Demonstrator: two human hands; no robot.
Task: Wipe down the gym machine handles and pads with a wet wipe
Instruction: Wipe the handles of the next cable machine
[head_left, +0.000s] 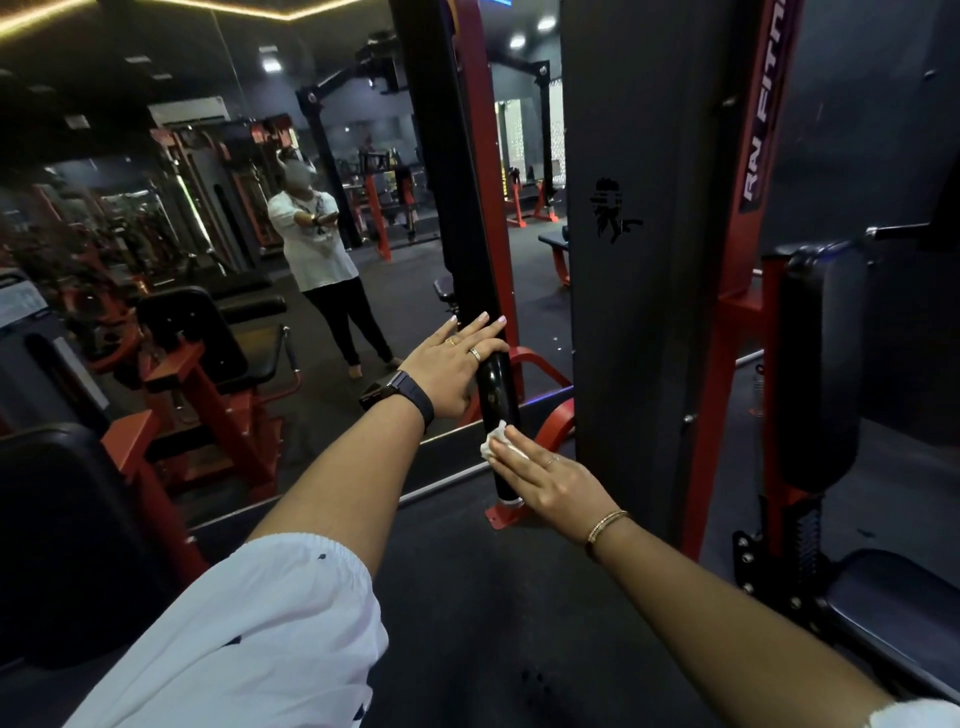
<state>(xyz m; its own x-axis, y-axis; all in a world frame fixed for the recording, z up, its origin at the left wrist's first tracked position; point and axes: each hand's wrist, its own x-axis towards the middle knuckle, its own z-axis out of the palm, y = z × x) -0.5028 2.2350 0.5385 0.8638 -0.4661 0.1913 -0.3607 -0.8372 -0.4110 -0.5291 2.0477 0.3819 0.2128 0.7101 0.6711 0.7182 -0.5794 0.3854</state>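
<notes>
The wet wipe (493, 442) is shown as white against a glossy black post (497, 400). The machine frame (491, 197) is painted red, with lettering (759, 140) picked out in white, and the shroud (639, 312) is finished in dark grey, marked with a black print. The pad (821, 364) is covered in black. The sleeve (270, 639) is white, scattered with small dark dots. The watch strap (418, 402) is dark, and the bracelet (605, 524) is gold.

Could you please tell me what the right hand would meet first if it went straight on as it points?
The post: fingers of the right hand press the wipe against it, so it looks blocked at once.
</notes>
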